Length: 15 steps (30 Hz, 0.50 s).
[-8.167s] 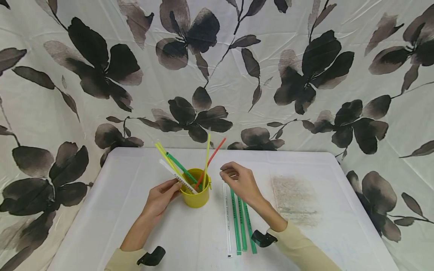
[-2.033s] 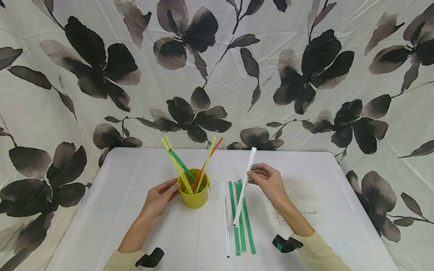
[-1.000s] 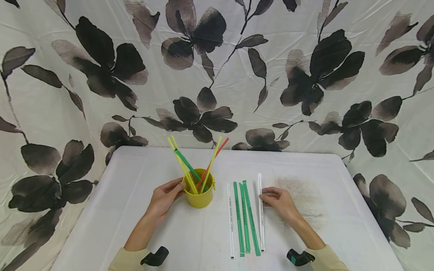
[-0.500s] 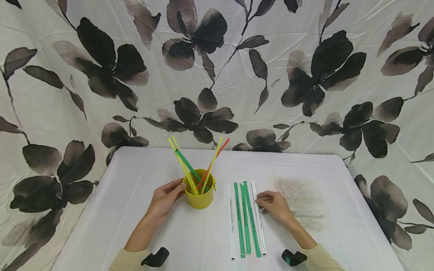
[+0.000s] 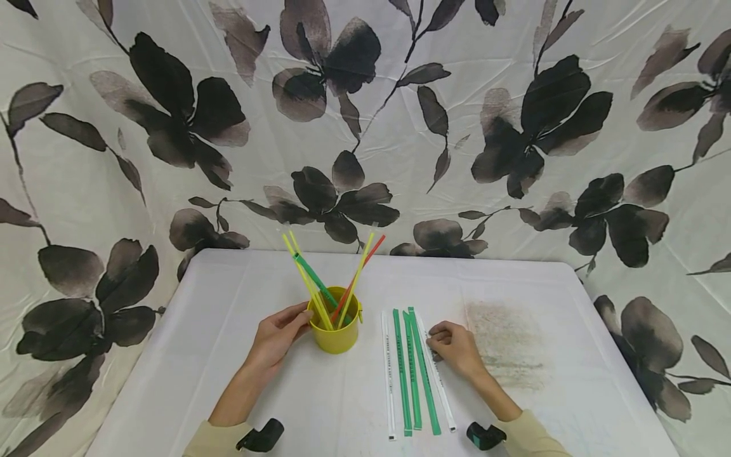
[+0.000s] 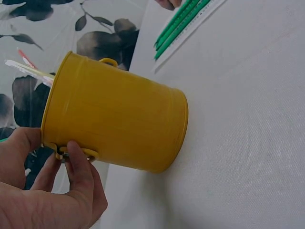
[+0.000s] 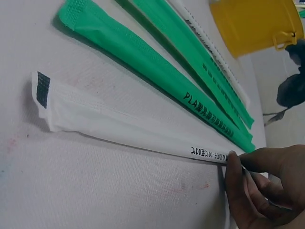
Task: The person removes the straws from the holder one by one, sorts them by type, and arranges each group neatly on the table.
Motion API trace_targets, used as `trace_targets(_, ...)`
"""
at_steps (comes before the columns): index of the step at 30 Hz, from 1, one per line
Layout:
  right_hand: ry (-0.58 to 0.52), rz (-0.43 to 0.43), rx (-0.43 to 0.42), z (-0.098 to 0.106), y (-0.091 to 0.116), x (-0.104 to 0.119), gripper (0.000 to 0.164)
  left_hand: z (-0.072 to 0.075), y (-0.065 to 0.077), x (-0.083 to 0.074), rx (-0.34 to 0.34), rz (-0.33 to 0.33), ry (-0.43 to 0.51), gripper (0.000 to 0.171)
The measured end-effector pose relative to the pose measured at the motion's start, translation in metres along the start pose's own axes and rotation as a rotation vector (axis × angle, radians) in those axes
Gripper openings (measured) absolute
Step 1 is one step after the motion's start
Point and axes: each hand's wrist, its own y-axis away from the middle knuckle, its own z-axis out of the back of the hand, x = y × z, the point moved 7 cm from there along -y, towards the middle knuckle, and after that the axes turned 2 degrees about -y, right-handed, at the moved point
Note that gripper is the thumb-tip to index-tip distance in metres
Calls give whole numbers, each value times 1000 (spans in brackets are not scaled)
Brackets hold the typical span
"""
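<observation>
My left hand (image 5: 276,339) pinches the rim and side handle of a yellow metal bucket (image 5: 335,339), which stands upright on the table. Thumb and fingers (image 6: 81,171) close on that handle in the left wrist view. Out of the bucket lean yellow straws (image 5: 302,273), a green-wrapped straw (image 5: 314,274) and a red straw (image 5: 374,247). A white paper-wrapped straw (image 7: 119,126) lies on the table, its far part pinched by my right hand (image 5: 455,349). Left of it lie three green-wrapped straws (image 5: 414,381), and beyond them a second white-wrapped straw (image 5: 389,381).
The table has a white cover (image 5: 228,279) with a brownish smudged patch (image 5: 505,343) to the right of my right hand. Behind it hangs a floral cloth (image 5: 422,127). Black wrist cameras (image 5: 261,436) sit at both sleeves.
The white-wrapped straw that leaned in the bucket was lifted out by my right hand, laid down right of the green ones, then slid left against them. My left hand stayed at the bucket.
</observation>
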Motion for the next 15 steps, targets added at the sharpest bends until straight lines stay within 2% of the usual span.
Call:
trace_targets(7,31,-4,-32,1,2,4,10,-1,1,0,6,-2,2,45)
trace_targets(15,107,87,-79,11,-1,30,10,-1,0,1,-11,7,-10,44)
